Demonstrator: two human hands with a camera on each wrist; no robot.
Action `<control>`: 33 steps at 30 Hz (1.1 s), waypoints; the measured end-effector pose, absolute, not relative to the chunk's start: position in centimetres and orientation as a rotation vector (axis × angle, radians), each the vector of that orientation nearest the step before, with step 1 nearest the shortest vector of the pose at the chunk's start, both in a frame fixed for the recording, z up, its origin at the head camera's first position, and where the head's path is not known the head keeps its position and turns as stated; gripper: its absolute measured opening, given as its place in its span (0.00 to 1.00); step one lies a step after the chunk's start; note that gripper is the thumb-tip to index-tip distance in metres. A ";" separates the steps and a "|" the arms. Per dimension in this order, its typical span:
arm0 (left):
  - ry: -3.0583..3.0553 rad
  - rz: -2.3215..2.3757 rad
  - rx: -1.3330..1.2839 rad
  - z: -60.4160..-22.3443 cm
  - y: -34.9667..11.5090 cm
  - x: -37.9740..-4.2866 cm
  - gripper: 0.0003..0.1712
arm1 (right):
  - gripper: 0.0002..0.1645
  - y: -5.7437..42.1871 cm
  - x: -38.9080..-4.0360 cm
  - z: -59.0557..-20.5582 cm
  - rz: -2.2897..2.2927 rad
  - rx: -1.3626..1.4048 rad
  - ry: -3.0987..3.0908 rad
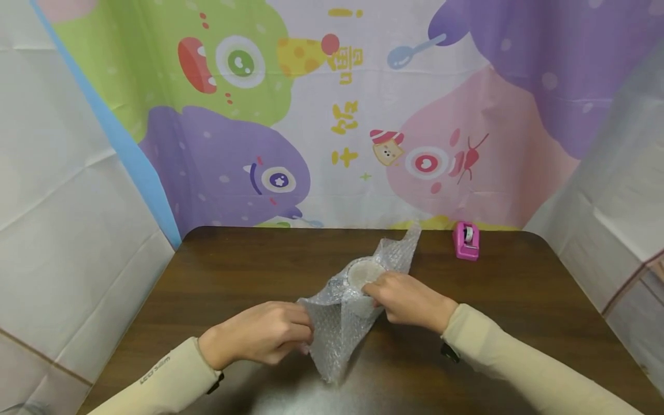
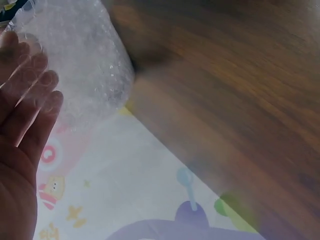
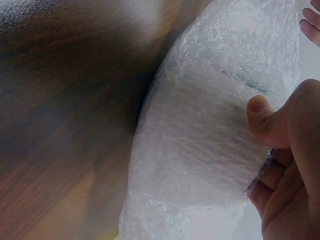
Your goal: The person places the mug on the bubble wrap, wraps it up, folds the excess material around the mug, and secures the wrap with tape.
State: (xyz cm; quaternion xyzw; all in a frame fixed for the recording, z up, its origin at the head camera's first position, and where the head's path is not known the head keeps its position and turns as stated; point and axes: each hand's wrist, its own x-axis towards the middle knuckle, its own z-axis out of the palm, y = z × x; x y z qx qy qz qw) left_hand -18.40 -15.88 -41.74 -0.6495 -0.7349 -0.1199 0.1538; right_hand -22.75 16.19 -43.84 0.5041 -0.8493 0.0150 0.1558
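A round white cup-like vessel stands near the middle of the table, with a sheet of bubble wrap around its side. Its opening faces up, and the wrap flares into loose corners toward the back right and the front left. My left hand pinches the front-left part of the wrap; in the left wrist view its fingertips show through the clear film. At the vessel's rim, my right hand grips wrap and wall together, thumb on the outside and fingers inside.
A pink tape dispenser with a roll in it stands at the table's back right. Behind the dark wooden table hangs a cloth with cartoon figures. Pale sheets flank both sides.
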 end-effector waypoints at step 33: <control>-2.123 -0.701 -1.680 -40.9 -13.0 -20.5 0.02 | 0.20 16.2 -22.8 -43.8 0.037 1.447 -2.399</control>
